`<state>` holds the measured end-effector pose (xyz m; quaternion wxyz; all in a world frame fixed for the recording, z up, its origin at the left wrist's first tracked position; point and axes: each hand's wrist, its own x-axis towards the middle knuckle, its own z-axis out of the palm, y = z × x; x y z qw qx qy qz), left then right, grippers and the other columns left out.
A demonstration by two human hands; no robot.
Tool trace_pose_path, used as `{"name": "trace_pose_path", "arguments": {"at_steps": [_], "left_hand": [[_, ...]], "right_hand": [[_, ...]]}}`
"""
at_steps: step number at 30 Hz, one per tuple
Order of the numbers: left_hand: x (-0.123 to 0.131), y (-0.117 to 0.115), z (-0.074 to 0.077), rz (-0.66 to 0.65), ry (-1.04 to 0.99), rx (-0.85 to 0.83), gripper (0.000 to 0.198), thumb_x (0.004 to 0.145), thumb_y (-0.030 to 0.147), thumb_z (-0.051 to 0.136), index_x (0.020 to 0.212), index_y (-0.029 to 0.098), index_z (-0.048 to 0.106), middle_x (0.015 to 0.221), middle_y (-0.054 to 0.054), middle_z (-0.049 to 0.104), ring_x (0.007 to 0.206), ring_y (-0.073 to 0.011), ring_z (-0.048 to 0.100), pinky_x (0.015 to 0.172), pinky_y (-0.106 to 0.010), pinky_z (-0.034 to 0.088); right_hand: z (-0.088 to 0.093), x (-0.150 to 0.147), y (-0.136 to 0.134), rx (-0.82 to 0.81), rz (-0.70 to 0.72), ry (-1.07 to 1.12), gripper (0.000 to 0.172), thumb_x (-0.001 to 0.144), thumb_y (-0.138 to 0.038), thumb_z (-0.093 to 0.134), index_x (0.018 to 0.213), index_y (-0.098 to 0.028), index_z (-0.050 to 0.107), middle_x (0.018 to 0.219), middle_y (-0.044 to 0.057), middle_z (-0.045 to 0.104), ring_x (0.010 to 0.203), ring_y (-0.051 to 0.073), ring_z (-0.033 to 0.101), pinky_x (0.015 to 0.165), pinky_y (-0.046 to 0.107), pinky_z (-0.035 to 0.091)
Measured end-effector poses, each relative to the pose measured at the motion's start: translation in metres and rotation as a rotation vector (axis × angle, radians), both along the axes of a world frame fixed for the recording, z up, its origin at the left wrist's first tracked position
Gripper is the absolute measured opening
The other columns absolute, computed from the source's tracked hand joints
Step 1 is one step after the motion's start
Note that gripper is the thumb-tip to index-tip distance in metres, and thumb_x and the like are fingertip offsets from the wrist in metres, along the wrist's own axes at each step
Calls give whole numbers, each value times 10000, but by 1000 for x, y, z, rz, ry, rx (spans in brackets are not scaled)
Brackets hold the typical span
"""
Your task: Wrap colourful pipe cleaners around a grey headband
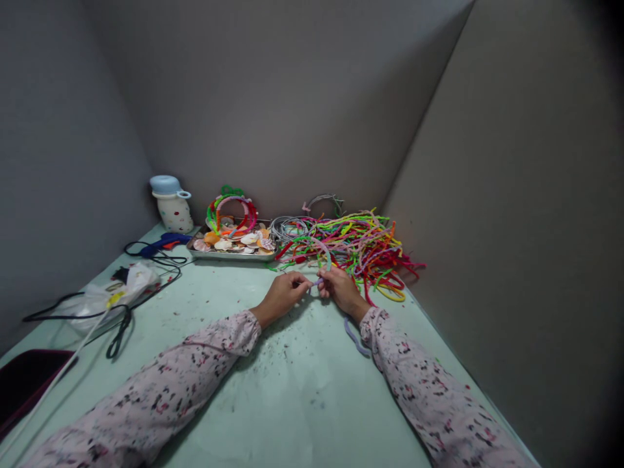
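Observation:
My left hand (285, 296) pinches a lilac pipe cleaner (316, 283) between thumb and fingertips. Close beside it, my right hand (344, 290) is closed around a curved hoop (322, 246) wrapped in coloured fuzzy sections, its arc rising above the fingers. The lilac strand runs between both sets of fingertips; how it joins the hoop is hidden. Another lilac length (355, 338) hangs or lies beside my right wrist; I cannot tell whether it is the same strand. Just behind my hands lies a heap of multicoloured pipe cleaners (370, 240).
A metal tray (234, 256) of seashells bears several colourful wrapped hoops (233, 208). Coiled grey wire (290, 227) lies alongside. At left are a lidded bottle (174, 208), a blue glue gun (163, 244), black cable and a plastic bag (117, 296). Grey walls border the table (292, 403).

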<state>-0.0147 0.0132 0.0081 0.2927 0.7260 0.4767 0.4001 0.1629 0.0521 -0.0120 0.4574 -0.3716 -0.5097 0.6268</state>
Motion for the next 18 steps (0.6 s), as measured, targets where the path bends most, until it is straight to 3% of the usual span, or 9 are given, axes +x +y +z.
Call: {"name": "trace_pose_path", "arguments": {"at_steps": [18], "left_hand": [[0, -3, 0, -18, 9, 61, 179, 813, 290, 556, 807, 151, 669, 757, -23, 670, 664, -125, 569, 607, -219, 423]], "right_hand": [[5, -1, -2, -13, -18, 8, 192, 759, -349, 615, 795, -173, 547, 526, -37, 592, 388, 79, 529, 357, 159, 379]]}}
